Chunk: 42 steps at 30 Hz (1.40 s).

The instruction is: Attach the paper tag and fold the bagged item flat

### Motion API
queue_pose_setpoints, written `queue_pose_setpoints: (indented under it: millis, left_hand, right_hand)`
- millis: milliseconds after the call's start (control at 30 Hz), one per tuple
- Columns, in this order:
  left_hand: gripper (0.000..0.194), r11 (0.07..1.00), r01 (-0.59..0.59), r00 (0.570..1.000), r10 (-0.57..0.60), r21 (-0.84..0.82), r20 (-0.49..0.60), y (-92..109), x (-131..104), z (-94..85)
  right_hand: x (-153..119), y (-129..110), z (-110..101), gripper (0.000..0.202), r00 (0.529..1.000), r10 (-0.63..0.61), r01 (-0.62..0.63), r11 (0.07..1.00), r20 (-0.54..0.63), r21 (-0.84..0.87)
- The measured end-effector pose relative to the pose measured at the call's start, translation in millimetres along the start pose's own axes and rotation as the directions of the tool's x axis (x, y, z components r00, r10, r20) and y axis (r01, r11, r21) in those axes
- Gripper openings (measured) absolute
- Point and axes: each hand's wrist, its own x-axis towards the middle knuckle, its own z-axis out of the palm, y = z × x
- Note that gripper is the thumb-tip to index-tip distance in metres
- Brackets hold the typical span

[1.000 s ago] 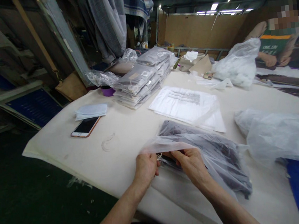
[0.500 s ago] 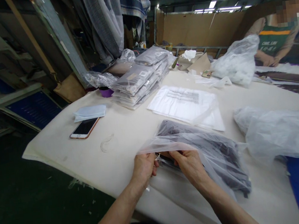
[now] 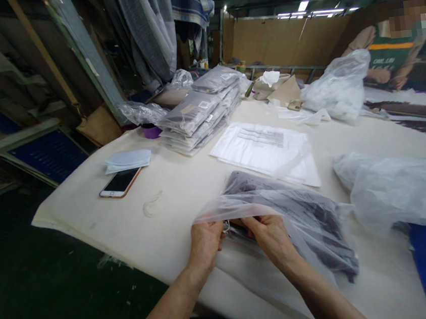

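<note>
Both hands are pinching at the bag mouth: left hand (image 3: 205, 241) and right hand (image 3: 272, 237) gripping the clear poly bag (image 3: 241, 208) with the dark folded garment (image 3: 299, 221) inside, lying on the table (image 3: 171, 194). Versus a second ago, barely shifting; the bagging is stalling there.

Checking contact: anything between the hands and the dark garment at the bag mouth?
Nothing visible. Left hand and right hand are both at the open mouth of the clear plastic bag, fingers on the dark garment edge.
</note>
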Motion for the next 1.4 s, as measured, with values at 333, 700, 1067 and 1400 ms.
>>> queue_pose_setpoints:
  millis: [333,700,1067,1400]
  left_hand:
    - [0.021,0.944,0.041,0.995,-0.069,-0.328,-0.074,-2.3,-6.7,-1.3]
    - [0.017,0.829,0.207,0.978,-0.165,-0.519,0.126,10.0,-12.8,-6.7]
    - [0.009,0.802,0.209,0.977,-0.194,-0.560,0.088,12.7,-18.2,-6.1]
    - [0.012,0.806,0.342,0.939,-0.301,-0.482,0.165,3.3,-19.3,-5.9]
  right_hand:
    - [-0.7,0.6,-0.9,0.027,1.000,0.019,-0.019,0.999,-0.002,-0.034]
    - [-3.1,-0.5,-0.3,0.027,0.998,0.053,-0.053,0.998,0.017,-0.024]
    - [-3.6,-0.2,-0.1,0.028,1.000,0.018,-0.017,0.999,0.014,-0.048]
    - [-3.2,3.7,1.1,0.028,0.998,0.047,-0.046,0.999,0.036,-0.013]
